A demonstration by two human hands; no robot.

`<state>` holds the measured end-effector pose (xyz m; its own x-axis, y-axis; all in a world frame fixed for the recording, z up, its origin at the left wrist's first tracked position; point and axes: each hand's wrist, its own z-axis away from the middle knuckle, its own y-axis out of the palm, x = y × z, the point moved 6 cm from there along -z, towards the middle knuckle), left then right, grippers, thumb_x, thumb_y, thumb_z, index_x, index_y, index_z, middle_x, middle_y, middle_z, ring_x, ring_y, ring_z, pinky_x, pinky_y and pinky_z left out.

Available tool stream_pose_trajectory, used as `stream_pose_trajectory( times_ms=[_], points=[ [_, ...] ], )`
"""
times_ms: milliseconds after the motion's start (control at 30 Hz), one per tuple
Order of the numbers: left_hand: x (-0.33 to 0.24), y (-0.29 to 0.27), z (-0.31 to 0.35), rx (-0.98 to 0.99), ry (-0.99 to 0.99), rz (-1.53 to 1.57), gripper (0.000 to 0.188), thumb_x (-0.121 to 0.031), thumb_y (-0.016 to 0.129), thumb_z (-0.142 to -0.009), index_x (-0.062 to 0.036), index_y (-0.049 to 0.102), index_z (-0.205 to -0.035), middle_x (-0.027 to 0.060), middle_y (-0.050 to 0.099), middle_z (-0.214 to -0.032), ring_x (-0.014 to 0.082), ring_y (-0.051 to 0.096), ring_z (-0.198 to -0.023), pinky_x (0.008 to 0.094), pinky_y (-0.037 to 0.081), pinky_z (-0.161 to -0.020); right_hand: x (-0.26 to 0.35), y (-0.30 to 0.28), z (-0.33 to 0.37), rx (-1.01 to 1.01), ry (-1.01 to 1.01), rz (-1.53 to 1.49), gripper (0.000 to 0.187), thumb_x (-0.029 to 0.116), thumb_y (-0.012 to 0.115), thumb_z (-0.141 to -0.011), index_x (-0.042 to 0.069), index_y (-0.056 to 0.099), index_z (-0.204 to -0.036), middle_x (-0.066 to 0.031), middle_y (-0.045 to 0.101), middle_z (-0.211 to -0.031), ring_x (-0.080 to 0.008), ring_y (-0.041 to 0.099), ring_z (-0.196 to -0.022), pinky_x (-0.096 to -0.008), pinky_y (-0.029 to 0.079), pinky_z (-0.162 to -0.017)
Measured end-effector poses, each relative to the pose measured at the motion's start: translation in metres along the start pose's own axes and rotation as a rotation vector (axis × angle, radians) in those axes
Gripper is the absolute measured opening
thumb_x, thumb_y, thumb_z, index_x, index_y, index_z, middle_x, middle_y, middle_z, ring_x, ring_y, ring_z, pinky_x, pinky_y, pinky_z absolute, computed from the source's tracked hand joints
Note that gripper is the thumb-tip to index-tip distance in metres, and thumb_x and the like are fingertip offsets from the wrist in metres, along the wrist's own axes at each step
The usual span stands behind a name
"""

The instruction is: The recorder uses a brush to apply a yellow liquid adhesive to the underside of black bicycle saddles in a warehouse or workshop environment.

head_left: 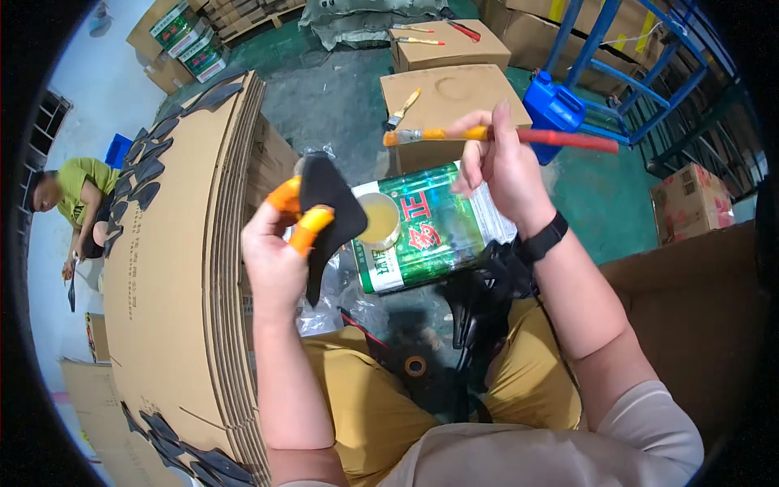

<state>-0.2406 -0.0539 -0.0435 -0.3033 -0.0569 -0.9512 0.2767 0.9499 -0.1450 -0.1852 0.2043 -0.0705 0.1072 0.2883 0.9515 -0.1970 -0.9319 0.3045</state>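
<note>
My left hand [280,247], with orange covers on some fingertips, grips a flat black curved piece [329,203] that looks like a shoe part. In my right hand [507,166] is a paintbrush [568,140] with a red and orange handle, held level with its bristles toward the left. A small round cup [380,221] of yellowish liquid stands between the hands, on a green and white metal can [438,235]. The black piece partly overlaps the cup's left side in view.
Cardboard sheets [174,268] are stacked at left with several black pieces [150,168] on top. Boxes ahead [446,85] carry brushes [404,109]. A blue jug [554,109] stands by a blue metal frame [608,73]. Another person [85,191] works at far left.
</note>
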Motion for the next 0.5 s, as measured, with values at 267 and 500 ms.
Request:
stream_pose_trajectory(
  times_ms=[267, 500],
  points=[
    [0.031, -0.040, -0.004, -0.041, -0.032, -0.450, 0.032, -0.002, 0.072, -0.070, 0.0000, 0.063, -0.101, 0.0050, 0.064, -0.079, 0.0118, 0.059, -0.072, 0.0262, 0.048, -0.068, -0.032, 0.008, -0.025, 0.053, 0.132, 0.308, 0.028, 0.032, 0.057, -0.087, 0.004, 0.062, -0.087, -0.0032, 0.061, -0.065, -0.0067, 0.052, -0.046, -0.0191, 0.039, -0.041],
    [0.032, -0.032, -0.021, 0.096, 0.049, -0.609, 0.030, 0.001, 0.071, -0.072, 0.0016, 0.061, -0.101, 0.0050, 0.064, -0.086, 0.0116, 0.059, -0.078, 0.0253, 0.047, -0.073, -0.068, 0.053, -0.035, 0.152, -0.244, 0.775, 0.016, 0.016, 0.061, -0.075, 0.000, 0.057, -0.071, -0.0098, 0.055, -0.060, -0.0193, 0.057, -0.057, -0.0320, 0.044, -0.054]
  ],
)
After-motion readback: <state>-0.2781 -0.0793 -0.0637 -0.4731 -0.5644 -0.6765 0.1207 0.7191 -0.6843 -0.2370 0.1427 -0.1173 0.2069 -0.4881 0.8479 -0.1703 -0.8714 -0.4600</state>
